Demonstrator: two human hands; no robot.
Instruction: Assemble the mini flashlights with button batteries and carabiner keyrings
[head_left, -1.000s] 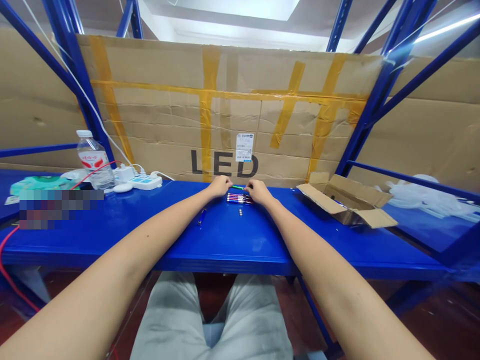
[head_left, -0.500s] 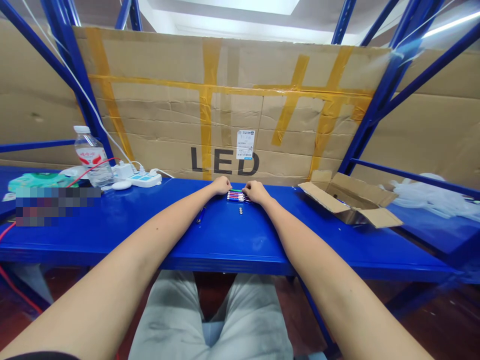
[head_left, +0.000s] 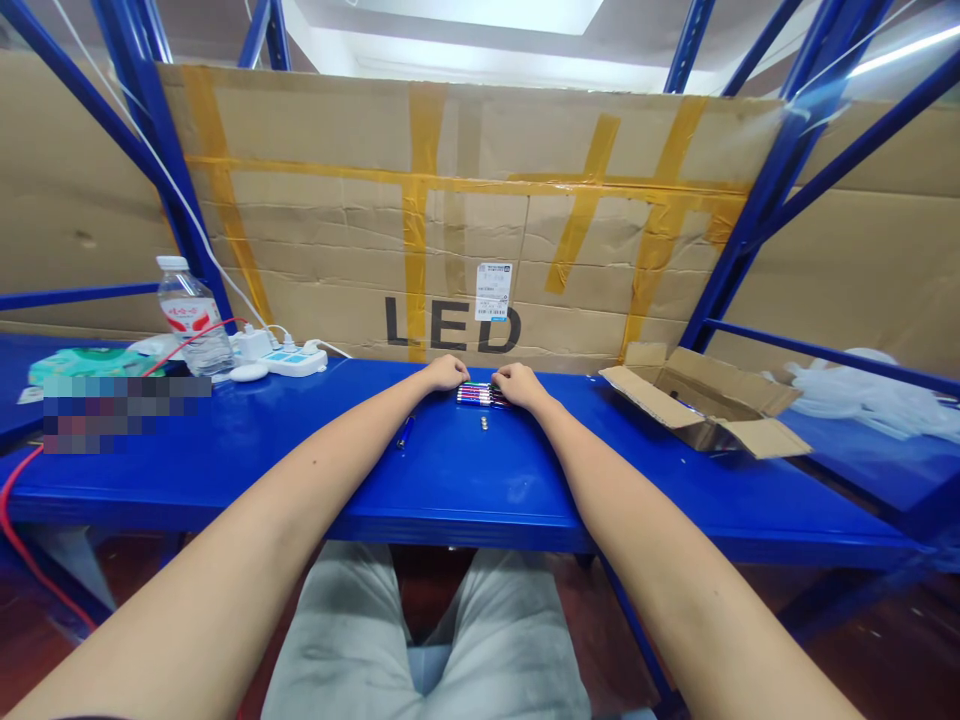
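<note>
Pens (head_left: 472,398) in a row, left hand (head_left: 448,373) and right hand (head_left: 519,386) at the ends

Pen-shaped sticks lie side by side on the blue table (head_left: 465,490), near its far edge, a green one (head_left: 475,384) at the back. Left fingers curl at the row's left end; right fingers cover the right end. Fingertips look bunched, not spread; cannot tell if either hand pinches a stick or only touches it.

Risks: round sticks could roll out of line if one hand pushes harder. Small metal bits (head_left: 484,424) sit just in front of the row; a sleeve-less wrist dragged back could scatter them. Loose blue pen (head_left: 406,432) lies beside the left forearm, easily knocked by it.

Writing: big dark "LED" on the cardboard sheet (head_left: 337,240) behind. White shipping label (head_left: 493,292) on it carries a barcode; print too small to read. Bottle (head_left: 196,330) has a red-and-white label, lettering unclear. No readable brand on the open box (head_left: 765,438).
</note>
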